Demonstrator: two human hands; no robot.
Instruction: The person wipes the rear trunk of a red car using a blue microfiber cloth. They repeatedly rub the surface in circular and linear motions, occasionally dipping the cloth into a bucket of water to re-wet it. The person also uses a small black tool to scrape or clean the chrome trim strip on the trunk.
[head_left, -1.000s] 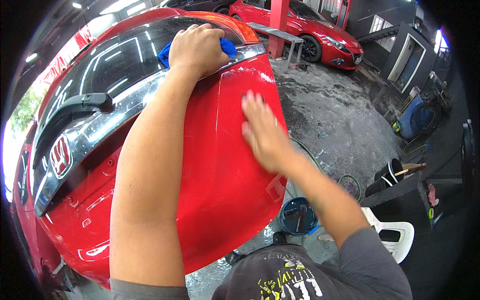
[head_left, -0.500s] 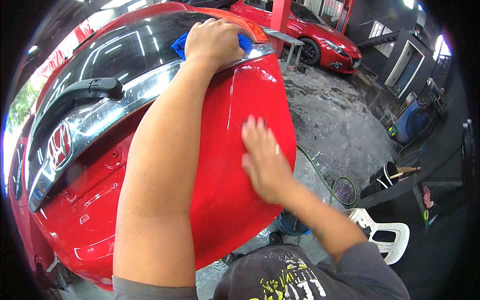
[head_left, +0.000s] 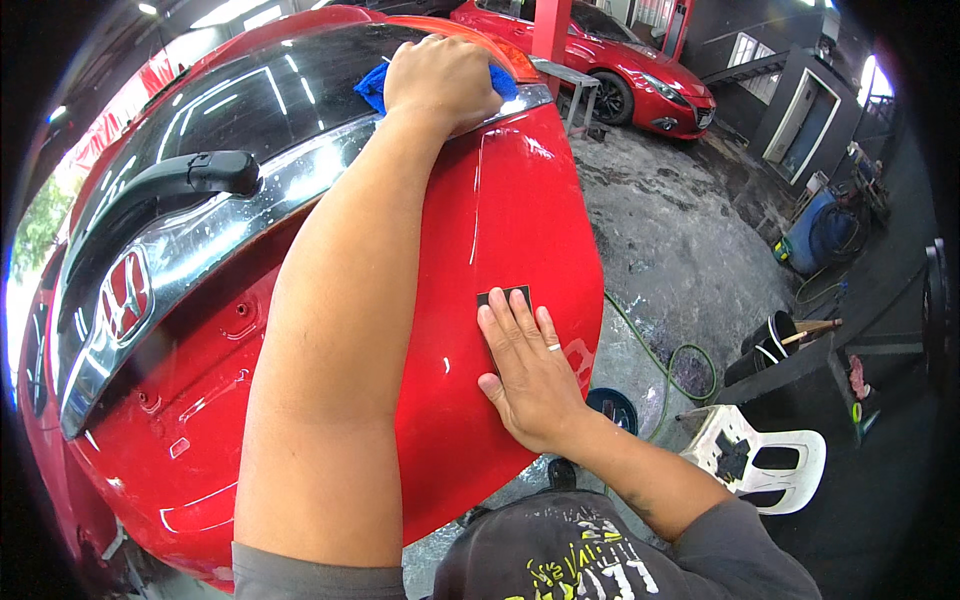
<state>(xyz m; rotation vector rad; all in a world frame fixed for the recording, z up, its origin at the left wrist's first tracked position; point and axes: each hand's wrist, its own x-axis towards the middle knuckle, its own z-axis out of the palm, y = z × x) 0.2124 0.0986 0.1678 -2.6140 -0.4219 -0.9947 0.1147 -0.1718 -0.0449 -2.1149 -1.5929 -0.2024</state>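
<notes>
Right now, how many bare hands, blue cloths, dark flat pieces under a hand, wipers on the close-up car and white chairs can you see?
Bare hands: 2, left hand and right hand
Blue cloth: 1
Dark flat piece: 1
Wiper: 1
White chair: 1
Total: 6

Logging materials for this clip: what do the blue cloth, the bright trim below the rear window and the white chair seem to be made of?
Blue cloth: probably microfibre; it looks soft, matte and crumpled.
Bright trim: chrome-like mirror finish with strong glare; metal or plated plastic, I can't tell.
White chair: likely moulded plastic, with smooth rounded curves.
</notes>
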